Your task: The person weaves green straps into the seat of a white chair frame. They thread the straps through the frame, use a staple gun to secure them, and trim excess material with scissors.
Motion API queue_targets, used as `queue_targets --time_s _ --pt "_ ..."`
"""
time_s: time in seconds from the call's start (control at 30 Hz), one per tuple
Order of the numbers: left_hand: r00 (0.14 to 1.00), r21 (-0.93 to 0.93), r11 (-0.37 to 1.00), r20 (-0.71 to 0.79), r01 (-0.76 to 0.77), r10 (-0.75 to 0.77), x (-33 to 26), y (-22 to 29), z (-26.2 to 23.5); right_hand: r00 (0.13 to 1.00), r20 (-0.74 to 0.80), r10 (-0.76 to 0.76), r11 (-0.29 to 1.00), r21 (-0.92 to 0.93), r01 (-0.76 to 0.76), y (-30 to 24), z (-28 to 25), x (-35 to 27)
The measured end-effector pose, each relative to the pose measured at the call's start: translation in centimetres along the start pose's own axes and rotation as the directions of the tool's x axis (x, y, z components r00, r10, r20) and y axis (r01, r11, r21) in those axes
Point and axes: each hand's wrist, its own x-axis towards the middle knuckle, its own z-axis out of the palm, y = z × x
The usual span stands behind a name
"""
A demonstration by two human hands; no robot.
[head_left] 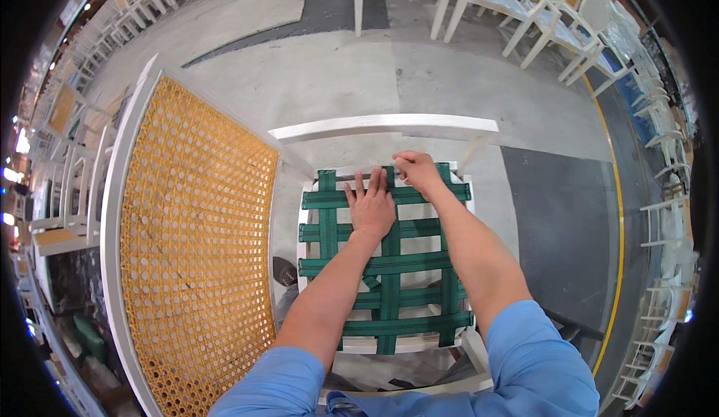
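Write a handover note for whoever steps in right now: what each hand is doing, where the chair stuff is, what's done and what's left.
Left hand: flat, fingers spread, pressing on the green webbing.
Right hand: pinching a strap end at the far rail of the white seat frame.
Done: straps woven crosswise over the whole seat.
Left: that far strap end looks not yet fixed; fastenings cannot be seen.
Cane panel stands at the left.

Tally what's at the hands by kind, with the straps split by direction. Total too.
Green webbing straps running side to side: 5
Green webbing straps running front to back: 3
White wooden chair frame: 1
Yellow woven cane panel in a white frame: 1
Hands, left hand and right hand: 2
Total: 12
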Motion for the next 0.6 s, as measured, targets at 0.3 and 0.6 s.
queue_targets --time_s 0.3,0.6 --pt "0.998 0.101 0.993 0.012 0.055 -0.057 -0.5 -3.1 -1.0 0.821 -0.57 0.001 0.991 0.112 0.076 5.8 -20.2 -26.0" --pt "0.947 0.359 0.933 0.302 -0.005 -0.111 2.4 -1.7 -1.1 0.073 -0.913 0.401 0.841 0.335 -0.425 23.0 -30.4 -61.8"
